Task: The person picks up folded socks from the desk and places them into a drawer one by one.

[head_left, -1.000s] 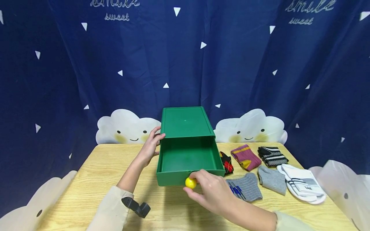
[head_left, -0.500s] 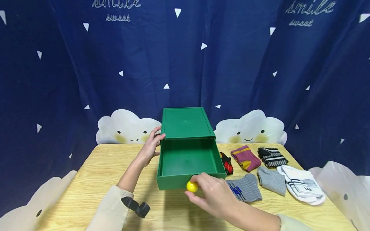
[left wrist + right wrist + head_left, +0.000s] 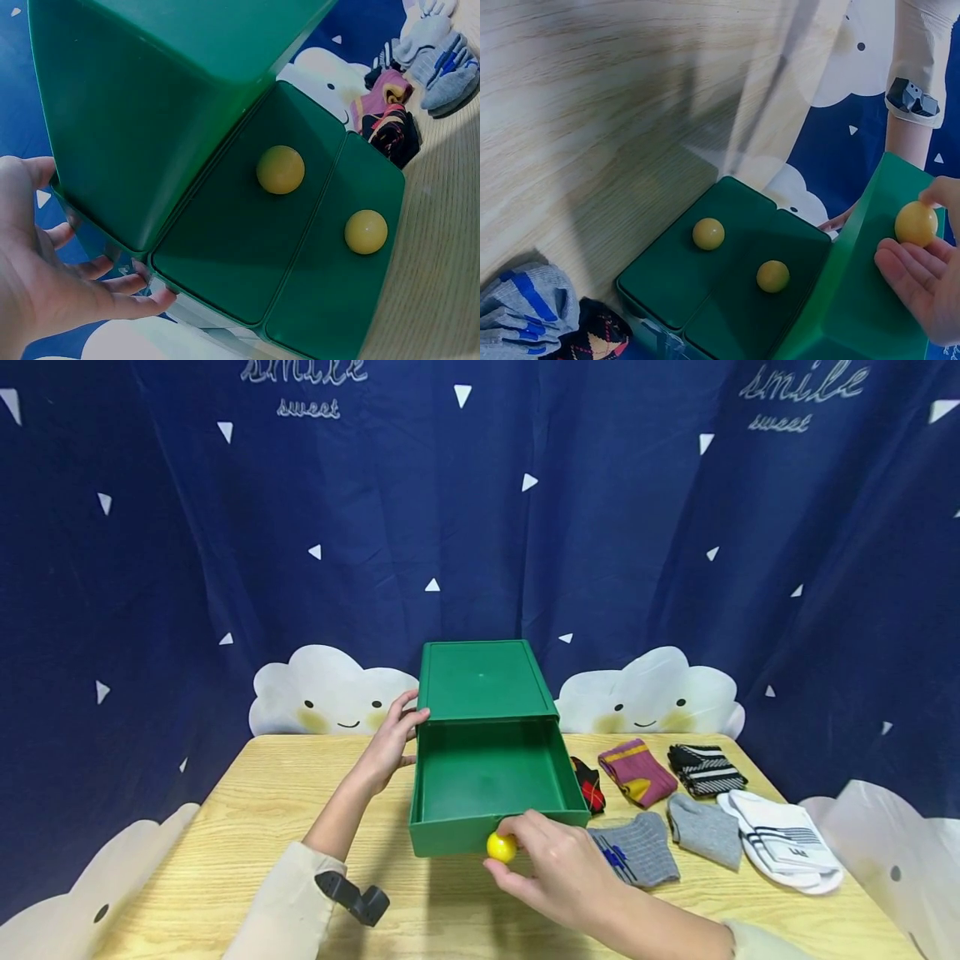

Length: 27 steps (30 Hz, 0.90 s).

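Note:
A green drawer cabinet (image 3: 483, 681) stands on the table with its top drawer (image 3: 450, 838) pulled well out. No contents show inside that drawer. My right hand (image 3: 551, 868) pinches the round yellow knob (image 3: 501, 848) on the drawer's front, thumb below and fingers above. On the cabinet's left side rests my left hand (image 3: 386, 747), its fingers spread and touching the side near the front edge. Below, in the left wrist view, two lower drawers are closed, the middle one with a yellow knob (image 3: 280, 169) and the bottom one with another knob (image 3: 366, 232).
Right of the cabinet lie several folded socks: red-and-black (image 3: 588, 787), purple (image 3: 639, 772), black-and-white striped (image 3: 707, 768), plain grey (image 3: 705, 829), grey with blue (image 3: 637, 850) and white (image 3: 787, 839). A navy curtain (image 3: 480, 510) hangs behind the wooden table (image 3: 300, 777).
My right hand has drawn the top drawer slightly further out toward me, most of it in the first half second. The left hand stays on the cabinet's side.

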Each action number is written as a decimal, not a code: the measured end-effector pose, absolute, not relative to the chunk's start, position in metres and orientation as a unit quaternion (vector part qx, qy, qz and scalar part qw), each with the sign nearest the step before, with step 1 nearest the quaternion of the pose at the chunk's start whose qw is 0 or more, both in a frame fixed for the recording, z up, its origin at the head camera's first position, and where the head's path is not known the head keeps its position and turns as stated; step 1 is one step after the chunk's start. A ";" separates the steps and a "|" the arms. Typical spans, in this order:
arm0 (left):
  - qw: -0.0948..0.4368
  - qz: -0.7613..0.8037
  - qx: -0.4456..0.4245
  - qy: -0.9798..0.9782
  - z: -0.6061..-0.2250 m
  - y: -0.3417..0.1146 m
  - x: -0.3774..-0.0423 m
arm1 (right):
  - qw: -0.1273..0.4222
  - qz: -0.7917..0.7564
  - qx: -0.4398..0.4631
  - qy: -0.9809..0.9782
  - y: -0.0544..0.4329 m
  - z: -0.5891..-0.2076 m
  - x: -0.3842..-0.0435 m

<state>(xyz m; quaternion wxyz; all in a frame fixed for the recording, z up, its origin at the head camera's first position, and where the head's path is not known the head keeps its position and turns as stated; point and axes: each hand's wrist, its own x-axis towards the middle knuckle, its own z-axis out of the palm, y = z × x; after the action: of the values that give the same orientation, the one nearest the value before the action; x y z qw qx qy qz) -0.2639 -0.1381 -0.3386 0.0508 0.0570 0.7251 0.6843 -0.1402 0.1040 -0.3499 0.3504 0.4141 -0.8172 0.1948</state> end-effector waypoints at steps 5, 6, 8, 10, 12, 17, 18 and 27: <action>0.050 0.683 0.054 0.727 -0.339 -0.138 -0.263 | 0.336 0.191 0.411 -0.826 0.106 -0.347 -0.138; 0.049 0.682 0.054 0.728 -0.339 -0.138 -0.263 | 0.335 0.192 0.413 -0.825 0.107 -0.346 -0.137; 0.049 0.683 0.053 0.727 -0.339 -0.138 -0.263 | 0.335 0.201 0.418 -0.820 0.109 -0.343 -0.136; 0.050 0.683 0.054 0.727 -0.339 -0.138 -0.263 | 0.342 0.212 0.424 -0.812 0.111 -0.338 -0.136; 0.050 0.682 0.056 0.727 -0.339 -0.138 -0.262 | 0.351 0.224 0.426 -0.803 0.114 -0.333 -0.136; 0.052 0.679 0.058 0.730 -0.339 -0.139 -0.263 | 0.392 0.250 0.426 -0.776 0.123 -0.318 -0.138; 0.052 0.679 0.058 0.730 -0.339 -0.139 -0.263 | 0.400 0.254 0.422 -0.773 0.125 -0.314 -0.139; 0.053 0.679 0.060 0.730 -0.338 -0.139 -0.262 | 0.393 0.272 0.295 -0.827 0.159 -0.293 -0.158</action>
<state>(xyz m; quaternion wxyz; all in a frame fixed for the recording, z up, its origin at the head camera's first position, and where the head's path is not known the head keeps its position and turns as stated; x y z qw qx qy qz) -0.2617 -0.1394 -0.3382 0.0532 0.0603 0.7300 0.6787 -0.1584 0.1590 -0.2931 0.3929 0.2951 -0.8275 0.2718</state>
